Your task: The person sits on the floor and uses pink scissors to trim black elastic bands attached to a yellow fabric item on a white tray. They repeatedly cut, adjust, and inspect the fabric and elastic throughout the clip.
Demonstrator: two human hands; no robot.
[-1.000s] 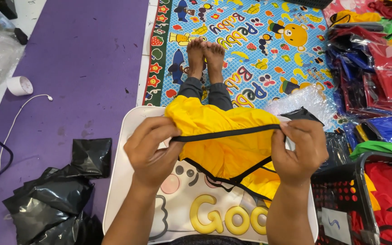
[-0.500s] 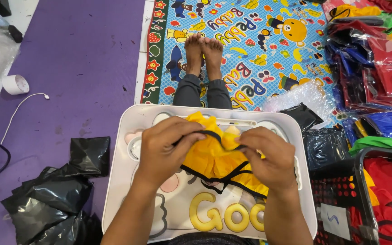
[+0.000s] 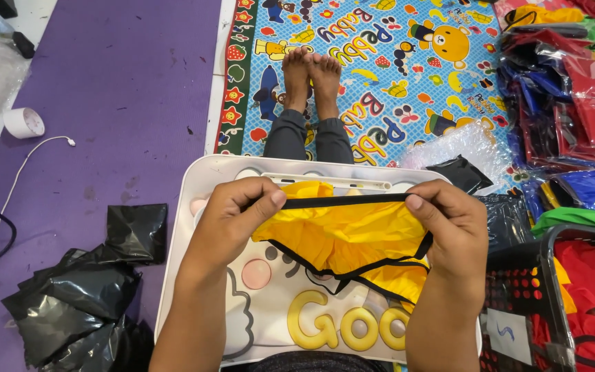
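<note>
Together, left hand (image 3: 232, 220), right hand (image 3: 452, 231), pinching yellow garment (image 3: 346, 231), white lap tray (image 3: 201, 207)

garment (image 3: 352, 231) on tray (image 3: 204, 200), basket (image 3: 518, 289) right

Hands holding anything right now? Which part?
Yes. Both hands hold the yellow garment by its black-trimmed top edge: left hand at the left end, right hand at the right, over the white lap tray.

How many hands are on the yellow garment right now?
2. The left hand pinches the black band of the yellow garment at its left end; the right hand pinches the right end. None hidden.
</note>
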